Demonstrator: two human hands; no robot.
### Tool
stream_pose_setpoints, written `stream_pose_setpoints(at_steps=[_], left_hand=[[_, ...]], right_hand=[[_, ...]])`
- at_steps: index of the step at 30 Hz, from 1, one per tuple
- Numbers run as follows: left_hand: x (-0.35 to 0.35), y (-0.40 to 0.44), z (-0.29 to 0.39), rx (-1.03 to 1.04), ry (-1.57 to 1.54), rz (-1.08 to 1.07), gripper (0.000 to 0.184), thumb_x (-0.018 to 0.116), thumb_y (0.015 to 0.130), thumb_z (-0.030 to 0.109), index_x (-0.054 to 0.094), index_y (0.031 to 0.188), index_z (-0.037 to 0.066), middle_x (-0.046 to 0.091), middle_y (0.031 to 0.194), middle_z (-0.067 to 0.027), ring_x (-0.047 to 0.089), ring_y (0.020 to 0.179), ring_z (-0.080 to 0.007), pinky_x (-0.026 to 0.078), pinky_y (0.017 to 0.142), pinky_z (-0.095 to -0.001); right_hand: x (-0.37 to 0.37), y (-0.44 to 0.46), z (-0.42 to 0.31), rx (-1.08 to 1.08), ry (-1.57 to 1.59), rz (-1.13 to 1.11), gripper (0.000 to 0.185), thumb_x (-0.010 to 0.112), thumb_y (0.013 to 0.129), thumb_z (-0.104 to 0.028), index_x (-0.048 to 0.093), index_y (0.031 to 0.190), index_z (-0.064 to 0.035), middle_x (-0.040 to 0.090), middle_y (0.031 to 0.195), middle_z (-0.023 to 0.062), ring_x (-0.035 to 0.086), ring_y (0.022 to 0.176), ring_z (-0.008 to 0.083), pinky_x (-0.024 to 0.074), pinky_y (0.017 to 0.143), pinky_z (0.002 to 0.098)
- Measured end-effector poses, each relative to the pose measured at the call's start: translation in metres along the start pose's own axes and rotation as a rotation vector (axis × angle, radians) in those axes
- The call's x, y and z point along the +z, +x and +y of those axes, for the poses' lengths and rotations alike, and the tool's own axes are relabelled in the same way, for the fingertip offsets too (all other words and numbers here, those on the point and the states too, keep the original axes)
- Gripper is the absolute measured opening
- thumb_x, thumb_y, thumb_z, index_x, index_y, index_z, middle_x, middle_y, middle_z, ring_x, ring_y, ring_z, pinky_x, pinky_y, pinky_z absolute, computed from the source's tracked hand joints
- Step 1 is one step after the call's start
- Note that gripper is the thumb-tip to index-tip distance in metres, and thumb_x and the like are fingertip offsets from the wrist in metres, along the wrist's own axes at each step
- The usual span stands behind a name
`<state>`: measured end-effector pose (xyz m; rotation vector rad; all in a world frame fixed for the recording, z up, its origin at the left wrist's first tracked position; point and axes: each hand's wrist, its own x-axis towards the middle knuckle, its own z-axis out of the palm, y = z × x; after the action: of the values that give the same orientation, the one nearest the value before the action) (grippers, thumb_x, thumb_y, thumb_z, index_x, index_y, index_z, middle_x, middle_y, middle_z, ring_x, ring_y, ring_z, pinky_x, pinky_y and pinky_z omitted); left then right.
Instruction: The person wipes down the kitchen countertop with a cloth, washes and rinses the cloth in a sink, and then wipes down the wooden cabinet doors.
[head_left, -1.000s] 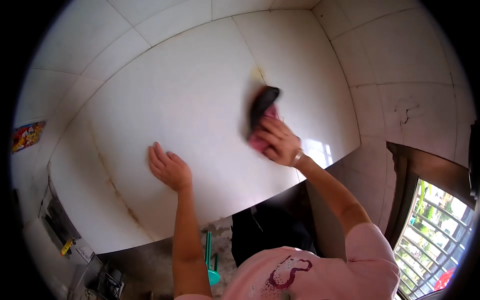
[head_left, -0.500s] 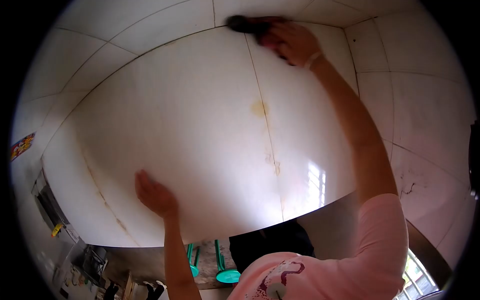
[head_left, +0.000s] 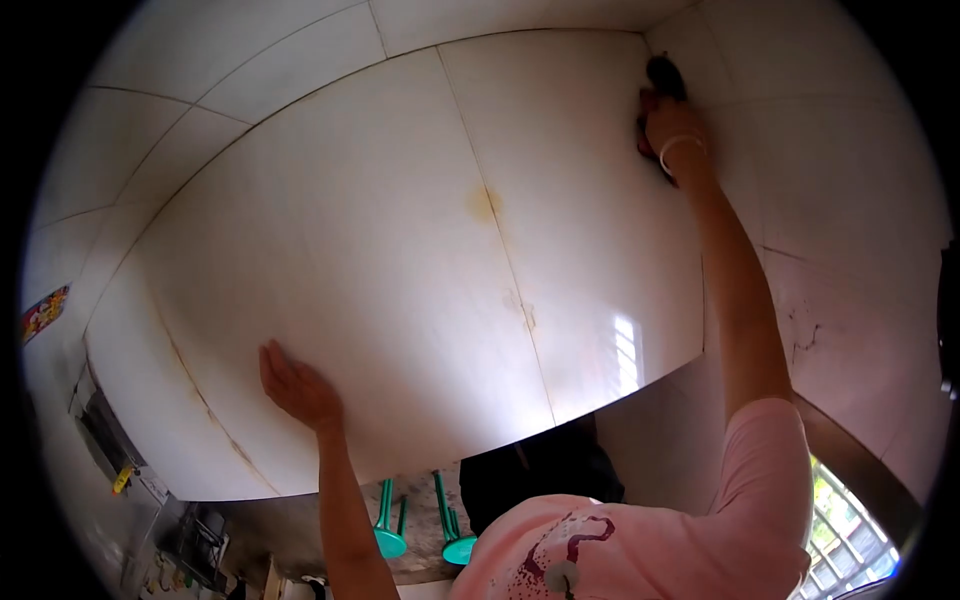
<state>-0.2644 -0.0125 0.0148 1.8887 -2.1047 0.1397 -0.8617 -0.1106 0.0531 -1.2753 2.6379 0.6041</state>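
A white tiled countertop (head_left: 370,230) with brown-stained seams spreads in front of me. My right hand (head_left: 675,125) is at its far right corner, closed on a dark red and black cloth (head_left: 647,130) pressed against the surface by the wall. A black end of the cloth pokes out beyond my fingers, and much of it is hidden under the hand. Over the front left part of the counter is my left hand (head_left: 303,390), fingers stretched out and holding nothing. Whether its palm touches the surface I cannot tell. A yellowish stain (head_left: 484,204) marks the middle seam.
Tiled walls rise behind (head_left: 290,50) and to the right (head_left: 810,190). Below the front edge stand green stools (head_left: 391,543). A barred window (head_left: 845,530) lies at lower right. Dark equipment (head_left: 200,540) is at lower left, and a colourful sticker (head_left: 45,313) is on the left wall.
My right hand has swept the cloth rightward along the back edge into the right corner. The left hand stays in nearly the same place, still open. The view has shifted slightly.
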Motion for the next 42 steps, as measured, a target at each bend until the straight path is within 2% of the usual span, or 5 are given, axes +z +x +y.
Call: stream_pose_setpoints(at_steps=[12,22,30,35,42], left_hand=[[-0.005,0.005,0.006,-0.009,-0.029,0.067,0.040,0.044,0.092,0.014,0.047,0.131,0.005,0.048,0.131,-0.0170,0.046,0.121,-0.0350,0.036,0.101,-0.0455],[-0.001,0.006,0.002,0.005,0.001,0.044,0.040,0.039,0.096,0.021,0.047,0.131,0.006,0.048,0.131,-0.0177,0.046,0.120,-0.0356,0.037,0.101,-0.0454],[0.008,0.004,-0.006,-0.046,0.004,-0.004,0.043,0.038,0.096,0.023,0.046,0.134,0.006,0.045,0.135,-0.0175,0.043,0.124,-0.0344,0.033,0.104,-0.0447],[0.003,0.007,0.000,-0.065,0.024,-0.032,0.040,0.038,0.096,0.022,0.048,0.132,0.006,0.046,0.134,-0.0169,0.044,0.123,-0.0337,0.034,0.103,-0.0446],[0.001,0.008,0.000,-0.085,0.033,-0.058,0.042,0.040,0.095,0.020,0.046,0.134,0.006,0.044,0.138,-0.0154,0.041,0.125,-0.0334,0.033,0.104,-0.0441]], right_hand=[[0.124,-0.370,0.230,0.099,-0.151,-0.933,0.037,0.043,0.089,-0.029,0.068,0.099,-0.0039,0.064,0.105,0.0241,0.061,0.101,0.0388,0.0479,0.087,0.0457],[-0.089,-0.128,0.066,-0.337,0.025,0.548,0.040,0.051,0.089,-0.036,0.055,0.118,-0.0087,0.060,0.111,0.0118,0.060,0.096,0.0307,0.0489,0.084,0.0428],[-0.003,0.130,0.029,-0.466,0.120,0.460,0.049,0.054,0.091,-0.032,0.047,0.131,-0.0052,0.055,0.128,0.0184,0.052,0.117,0.0359,0.0436,0.096,0.0422],[-0.004,0.126,-0.027,-0.117,0.562,0.243,0.050,0.058,0.084,-0.028,0.052,0.128,-0.0050,0.059,0.123,0.0170,0.055,0.114,0.0332,0.0428,0.096,0.0385],[-0.030,0.001,-0.216,-1.149,0.883,0.444,0.040,0.060,0.065,-0.010,0.065,0.105,-0.0079,0.067,0.104,0.0133,0.064,0.091,0.0317,0.0514,0.085,0.0383]])
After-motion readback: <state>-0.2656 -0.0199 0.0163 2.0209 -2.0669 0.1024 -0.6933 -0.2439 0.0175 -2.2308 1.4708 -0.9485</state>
